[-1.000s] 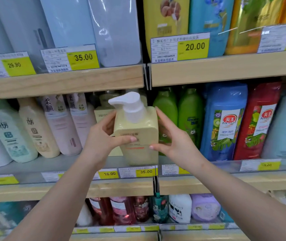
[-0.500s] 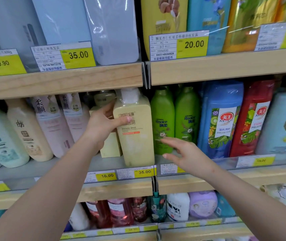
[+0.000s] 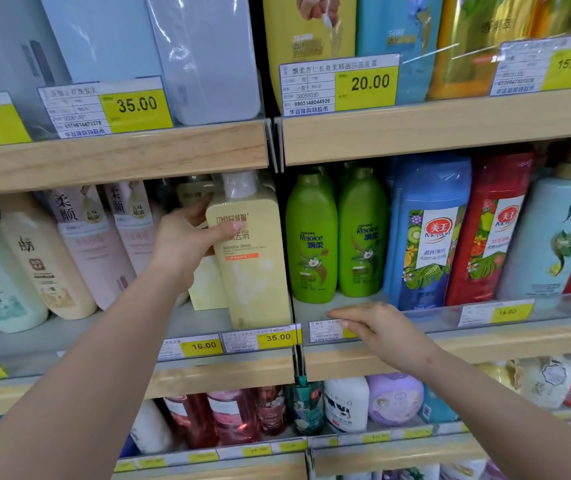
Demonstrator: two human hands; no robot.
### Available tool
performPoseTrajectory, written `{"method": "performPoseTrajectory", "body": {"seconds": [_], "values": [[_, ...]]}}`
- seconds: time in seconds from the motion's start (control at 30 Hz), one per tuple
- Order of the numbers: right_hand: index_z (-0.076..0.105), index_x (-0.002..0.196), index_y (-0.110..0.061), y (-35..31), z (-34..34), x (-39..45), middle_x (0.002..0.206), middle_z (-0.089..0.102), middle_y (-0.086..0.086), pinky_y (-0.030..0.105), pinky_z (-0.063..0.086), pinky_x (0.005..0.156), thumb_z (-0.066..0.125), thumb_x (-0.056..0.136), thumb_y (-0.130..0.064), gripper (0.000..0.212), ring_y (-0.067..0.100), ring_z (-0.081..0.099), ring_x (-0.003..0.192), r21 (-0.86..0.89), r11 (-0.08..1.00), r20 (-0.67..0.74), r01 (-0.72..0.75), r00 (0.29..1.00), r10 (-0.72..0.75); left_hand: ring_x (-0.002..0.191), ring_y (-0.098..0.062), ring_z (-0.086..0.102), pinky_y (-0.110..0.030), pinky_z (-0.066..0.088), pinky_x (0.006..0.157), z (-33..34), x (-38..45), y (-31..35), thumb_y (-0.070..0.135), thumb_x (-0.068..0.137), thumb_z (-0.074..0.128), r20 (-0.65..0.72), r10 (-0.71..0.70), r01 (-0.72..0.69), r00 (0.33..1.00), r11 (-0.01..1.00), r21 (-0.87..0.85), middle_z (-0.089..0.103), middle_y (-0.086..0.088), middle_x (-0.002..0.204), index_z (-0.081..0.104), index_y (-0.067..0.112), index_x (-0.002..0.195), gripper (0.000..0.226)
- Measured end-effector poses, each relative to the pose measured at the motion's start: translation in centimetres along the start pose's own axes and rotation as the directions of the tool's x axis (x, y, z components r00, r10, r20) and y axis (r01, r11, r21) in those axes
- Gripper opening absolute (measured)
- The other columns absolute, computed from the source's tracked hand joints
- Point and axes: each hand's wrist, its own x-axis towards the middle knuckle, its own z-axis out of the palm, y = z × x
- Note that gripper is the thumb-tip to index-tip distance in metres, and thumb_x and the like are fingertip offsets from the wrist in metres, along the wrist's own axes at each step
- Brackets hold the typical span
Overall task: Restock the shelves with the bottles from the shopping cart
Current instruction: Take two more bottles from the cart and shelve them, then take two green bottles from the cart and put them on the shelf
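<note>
Gripping, with left hand (image 3: 182,245), the pale yellow plastic pump bottle (image 3: 249,258) standing at frame centre on the grey middle shelf (image 3: 204,322); right hand (image 3: 377,327) relaxed, holding nothing, lower right.

Both bare arms reach forward; the left hand (image 3: 187,245) is raised, thumb and fingers curled in a grip, the right hand (image 3: 381,329) lower, fingers loosely extended leftward.

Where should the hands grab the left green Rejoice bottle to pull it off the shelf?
Probably around the narrower shoulder of the left green Rejoice bottle, coming straight in from the front: it stands upright, its twin crowds its right side and the shelf above leaves little room over the cap.
</note>
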Motion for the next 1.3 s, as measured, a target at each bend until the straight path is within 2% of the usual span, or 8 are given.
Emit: {"method": "performPoseTrajectory", "body": {"seconds": [0.17, 0.33, 0.43, 0.53, 0.83, 0.97, 1.13, 1.3], "values": [[0.052, 0.126, -0.017, 0.2, 0.5, -0.2, 0.128, 0.058, 0.0, 0.019, 0.025, 0.097, 0.044, 0.094, -0.013, 0.033, 0.014, 0.05, 0.121, -0.01, 0.998, -0.049, 0.061, 0.997, -0.061, 0.077, -0.001, 0.059, -0.012, 0.052, 0.063, 0.7, -0.4, -0.8, 0.008, 0.079, 0.065, -0.027, 0.026, -0.027, 0.999, 0.999, -0.021, 0.061, 0.009, 0.088, 0.041, 0.009, 0.133, 0.059], [0.04, 0.134, -0.023, 0.7, 0.6, -0.4, 0.14, 0.046, -0.005, 0.021, 0.018, 0.105, 0.035, 0.091, -0.035, 0.045, 0.014, 0.039, 0.128, -0.1, 0.99, -0.005, 0.099, 0.995, -0.1, 0.086, -0.007, 0.059, -0.03, 0.051, 0.088, 1.8, -1.9, -1.5, 0.008, 0.086, 0.056, -0.053, 0.063, -0.063, 0.997, 0.998, 0.003, 0.062, 0.005, 0.094, 0.047, 0.016, 0.112, 0.028], [0.034, 0.138, -0.024, 0.8, 0.5, -0.4, 0.144, 0.039, -0.007, 0.02, 0.014, 0.105, 0.042, 0.094, -0.032, 0.045, 0.011, 0.033, 0.132, -0.129, 0.984, 0.008, 0.121, 0.993, -0.121, 0.104, -0.005, 0.054, -0.021, 0.044, 0.092, 2.3, -3.8, -2.0, 0.012, 0.085, 0.059, -0.118, 0.111, -0.102, 0.987, 0.992, 0.079, 0.056, -0.004, 0.121, 0.038, 0.02, 0.127, 0.048], [0.034, 0.137, -0.023, 0.8, 0.4, -0.6, 0.144, 0.039, -0.006, 0.021, 0.013, 0.106, 0.047, 0.092, -0.028, 0.047, 0.012, 0.031, 0.133, -0.101, 0.985, 0.009, 0.137, 0.991, -0.137, 0.128, -0.009, 0.036, -0.024, 0.028, 0.103, 2.2, -7.6, -2.5, 0.016, 0.086, 0.058, -0.222, 0.095, -0.047, 0.97, 0.976, 0.212, 0.04, -0.001, 0.14, 0.027, 0.018, 0.14, 0.062], [0.053, 0.125, -0.013, -4.2, 1.5, -3.4, 0.133, 0.052, 0.005, 0.032, 0.028, 0.107, 0.053, 0.088, -0.011, 0.037, 0.023, 0.044, 0.125, 0.163, 0.955, -0.096, 0.248, 0.967, -0.234, 0.108, -0.002, 0.048, -0.015, 0.037, 0.091, -2.2, -18.3, -3.4, 0.012, 0.087, 0.057, -0.302, 0.065, 0.057, 0.951, 0.923, 0.379, 0.054, 0.014, 0.112, 0.053, 0.02, 0.121, 0.035], [0.055, 0.122, -0.015, -8.6, 5.1, -5.6, 0.128, 0.055, 0.004, 0.015, 0.028, 0.095, 0.054, 0.088, -0.014, 0.034, 0.02, 0.048, 0.121, 0.255, 0.928, 0.006, 0.272, 0.959, -0.283, 0.112, -0.009, 0.05, -0.019, 0.038, 0.094, -5.8, -23.1, -5.4, 0.015, 0.087, 0.056, -0.32, 0.019, 0.133, 0.947, 0.886, 0.445, 0.057, 0.009, 0.114, 0.054, 0.021, 0.121, 0.034], [0.053, 0.124, -0.018, -15.3, 11.4, -7.5, 0.13, 0.054, 0.002, 0.01, 0.028, 0.077, 0.053, 0.089, -0.016, 0.035, 0.009, 0.055, 0.106, 0.328, 0.918, 0.184, 0.223, 0.938, -0.294, 0.118, -0.01, 0.049, -0.019, 0.033, 0.094, -13.3, -28.9, -7.7, 0.014, 0.086, 0.057, -0.367, -0.081, 0.249, 0.927, 0.863, 0.439, 0.055, 0.011, 0.113, 0.056, 0.019, 0.117, 0.031], [0.058, 0.118, -0.015, -24.1, 19.3, -9.4, 0.121, 0.06, 0.005, 0.015, 0.033, 0.085, 0.055, 0.087, -0.01, 0.032, 0.016, 0.053, 0.113, 0.424, 0.901, 0.323, 0.088, 0.915, -0.242, 0.116, -0.007, 0.048, -0.012, 0.029, 0.081, -23.6, -36.1, -10.8, 0.014, 0.085, 0.06, -0.398, -0.254, 0.427, 0.882, 0.788, 0.444, 0.057, 0.008, 0.115, 0.059, 0.018, 0.116, 0.031]]}}
